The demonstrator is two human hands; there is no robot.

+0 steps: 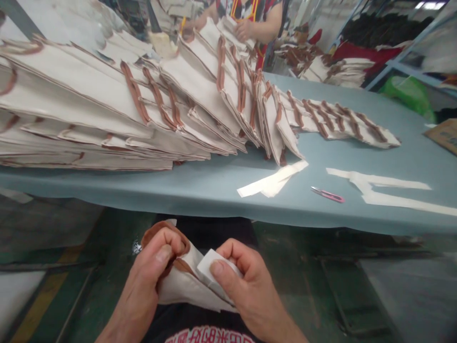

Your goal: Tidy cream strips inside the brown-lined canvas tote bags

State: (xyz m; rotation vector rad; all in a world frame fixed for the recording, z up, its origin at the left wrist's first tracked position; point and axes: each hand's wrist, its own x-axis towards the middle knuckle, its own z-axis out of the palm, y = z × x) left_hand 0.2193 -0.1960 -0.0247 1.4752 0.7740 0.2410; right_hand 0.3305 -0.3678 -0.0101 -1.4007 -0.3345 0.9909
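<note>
Below the table edge, over my lap, I hold a folded cream canvas bag [185, 286] with a brown handle strap [157, 232]. My left hand [150, 271] is closed on the bag's top, its fingers curled over the brown strap. My right hand [243, 281] pinches a small white paper slip [210, 262] against the bag with thumb and fingers.
A blue-grey table [214, 186] carries a long slanted stack of cream bags with brown handles [143, 109], loose white strips [271, 181] and a pink utility knife [328, 194]. At the far end, another person's hands [246, 28] handle bags. Green floor lies below.
</note>
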